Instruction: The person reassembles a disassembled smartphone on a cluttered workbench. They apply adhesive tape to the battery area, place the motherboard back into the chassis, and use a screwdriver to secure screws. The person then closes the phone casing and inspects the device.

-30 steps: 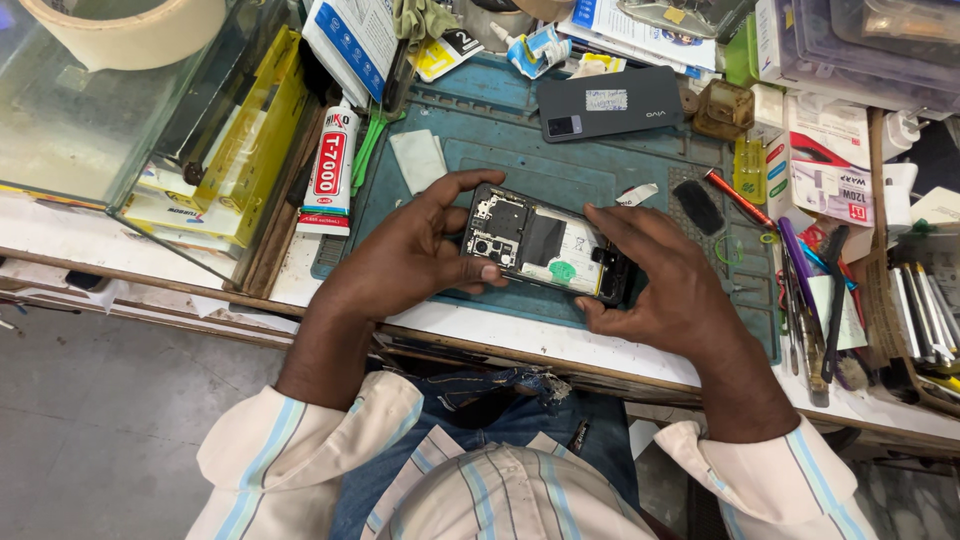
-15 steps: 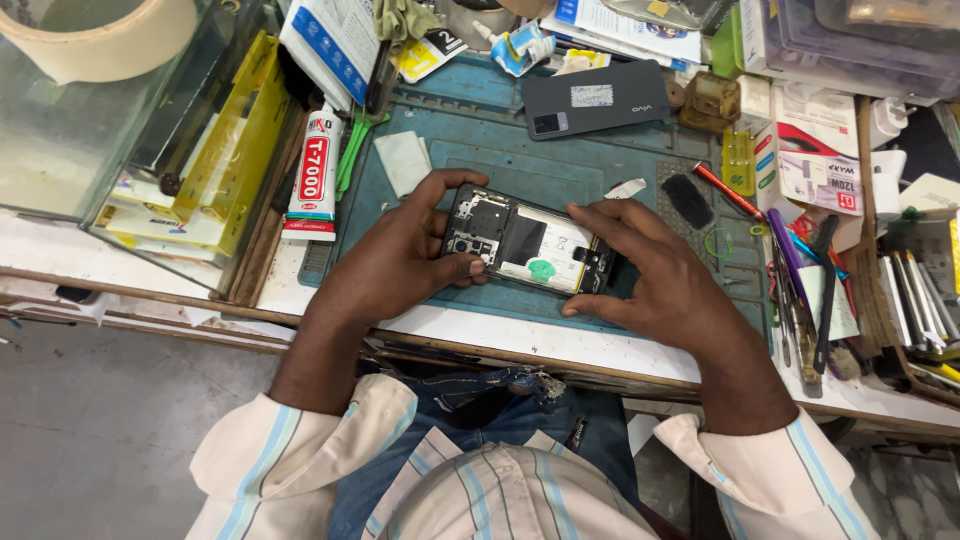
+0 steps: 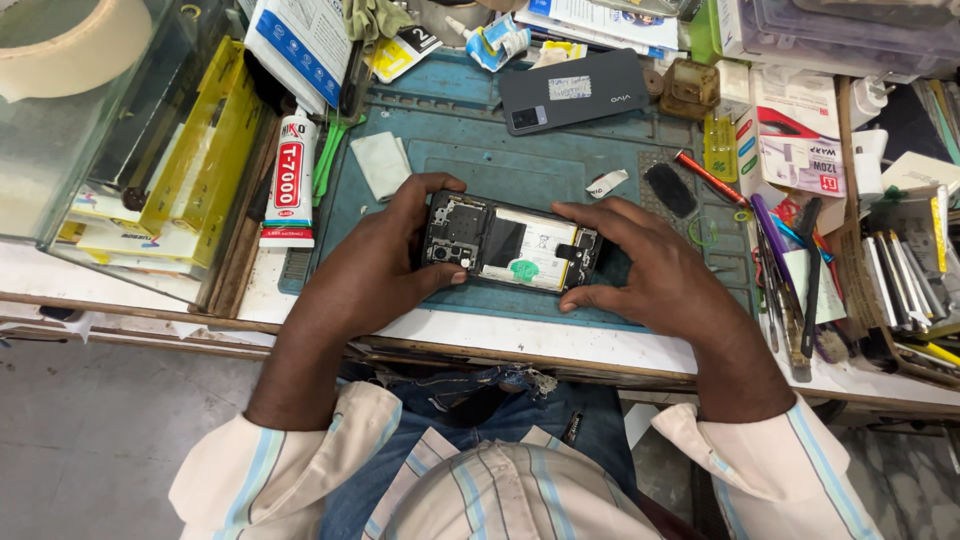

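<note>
I see both hands on the opened phone [image 3: 511,243], back cover off, internals up. It lies lengthwise across the blue mat [image 3: 560,150], near the mat's front edge, close to the tabletop [image 3: 500,335] edge.

Left hand [image 3: 375,265]: curled round the phone's left end, the camera end. Thumb lies along the near edge, fingers hook over the far edge. Closed grip, not a flat palm.

Right hand [image 3: 655,270]: clamped on the right end. Fingers wrap the far edge, thumb tip presses the near corner. Partly curled, gripping. The phone's right end is partly hidden under those fingers.

I can't tell if the phone rests on the mat or is lifted just off it.

Around it:
- Dark phone [image 3: 572,90], face down, at the far side of the mat, well apart from the hands.
- Glue tube [image 3: 288,180], white with red label, at the mat's left edge, left of the left hand.
- White cloth [image 3: 381,163] on the mat, just beyond the left hand.
- Small black pad [image 3: 669,188] and a paper scrap [image 3: 606,183] beyond the right hand.
- Tools [image 3: 790,290] lie in a row right of the right hand, near but not touching.
- Tape roll [image 3: 65,45] on the glass case at far left.
</note>
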Demonstrator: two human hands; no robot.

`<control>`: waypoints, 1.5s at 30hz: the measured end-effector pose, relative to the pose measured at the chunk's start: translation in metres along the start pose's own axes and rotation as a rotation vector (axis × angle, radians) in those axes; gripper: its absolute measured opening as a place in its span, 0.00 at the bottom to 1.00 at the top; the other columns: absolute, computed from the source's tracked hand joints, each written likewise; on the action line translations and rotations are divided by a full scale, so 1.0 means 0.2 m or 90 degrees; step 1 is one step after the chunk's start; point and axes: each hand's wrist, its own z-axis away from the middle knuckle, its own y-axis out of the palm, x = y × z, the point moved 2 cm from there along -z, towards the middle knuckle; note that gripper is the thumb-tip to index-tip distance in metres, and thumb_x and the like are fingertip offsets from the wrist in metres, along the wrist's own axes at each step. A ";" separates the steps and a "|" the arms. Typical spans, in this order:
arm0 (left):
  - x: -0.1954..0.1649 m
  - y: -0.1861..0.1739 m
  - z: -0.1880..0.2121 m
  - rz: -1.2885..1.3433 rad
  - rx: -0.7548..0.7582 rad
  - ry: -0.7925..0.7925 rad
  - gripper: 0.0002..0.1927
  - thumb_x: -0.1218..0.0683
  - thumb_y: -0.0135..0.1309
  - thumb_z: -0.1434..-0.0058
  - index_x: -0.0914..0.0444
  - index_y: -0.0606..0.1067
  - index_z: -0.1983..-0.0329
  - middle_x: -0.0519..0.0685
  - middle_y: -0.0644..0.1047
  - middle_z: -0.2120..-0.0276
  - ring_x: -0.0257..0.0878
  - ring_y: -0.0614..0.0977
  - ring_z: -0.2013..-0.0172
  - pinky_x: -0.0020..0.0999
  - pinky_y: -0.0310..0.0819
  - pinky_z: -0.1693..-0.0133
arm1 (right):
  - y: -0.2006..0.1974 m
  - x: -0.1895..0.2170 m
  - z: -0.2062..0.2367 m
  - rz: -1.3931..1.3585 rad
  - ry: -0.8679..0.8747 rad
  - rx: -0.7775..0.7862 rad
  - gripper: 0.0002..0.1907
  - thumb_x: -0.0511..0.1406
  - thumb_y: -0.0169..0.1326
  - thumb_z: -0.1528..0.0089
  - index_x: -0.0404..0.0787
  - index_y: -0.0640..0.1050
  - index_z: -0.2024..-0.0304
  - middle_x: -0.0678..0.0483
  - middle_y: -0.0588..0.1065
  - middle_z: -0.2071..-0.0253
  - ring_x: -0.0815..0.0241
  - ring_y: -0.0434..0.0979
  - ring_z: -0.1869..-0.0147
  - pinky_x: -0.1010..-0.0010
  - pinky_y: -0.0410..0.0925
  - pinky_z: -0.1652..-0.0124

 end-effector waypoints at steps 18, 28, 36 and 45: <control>-0.05 0.00 0.03 -0.250 -0.147 0.213 0.33 0.50 0.73 0.54 0.64 0.71 0.49 0.58 0.78 0.58 0.57 0.79 0.55 0.48 0.71 0.56 | 0.02 0.06 0.07 0.027 -0.058 -0.055 0.44 0.43 0.70 0.50 0.49 0.70 0.32 0.49 0.76 0.51 0.53 0.79 0.50 0.62 0.73 0.54; -0.05 0.12 -0.01 -0.019 -0.221 0.157 0.06 0.58 0.60 0.36 0.66 0.79 0.62 0.52 0.79 0.69 0.42 0.80 0.70 0.36 0.71 0.67 | 0.02 0.10 0.11 0.060 -0.096 -0.098 0.40 0.41 0.68 0.46 0.46 0.71 0.32 0.47 0.75 0.52 0.51 0.78 0.52 0.62 0.73 0.55; -0.05 0.13 0.02 -0.008 -0.232 0.188 0.05 0.60 0.62 0.38 0.67 0.77 0.64 0.51 0.78 0.69 0.41 0.78 0.69 0.35 0.70 0.66 | 0.03 0.04 0.15 -0.063 -0.074 -0.136 0.26 0.32 0.62 0.39 0.43 0.76 0.37 0.47 0.80 0.51 0.57 0.82 0.53 0.69 0.74 0.57; 0.02 0.08 0.09 0.061 -0.137 0.174 0.07 0.61 0.51 0.30 0.67 0.74 0.51 0.52 0.80 0.60 0.38 0.80 0.58 0.33 0.74 0.54 | 0.03 -0.05 0.20 -0.157 0.024 -0.136 0.15 0.30 0.62 0.40 0.38 0.83 0.50 0.49 0.85 0.60 0.63 0.87 0.59 0.75 0.76 0.61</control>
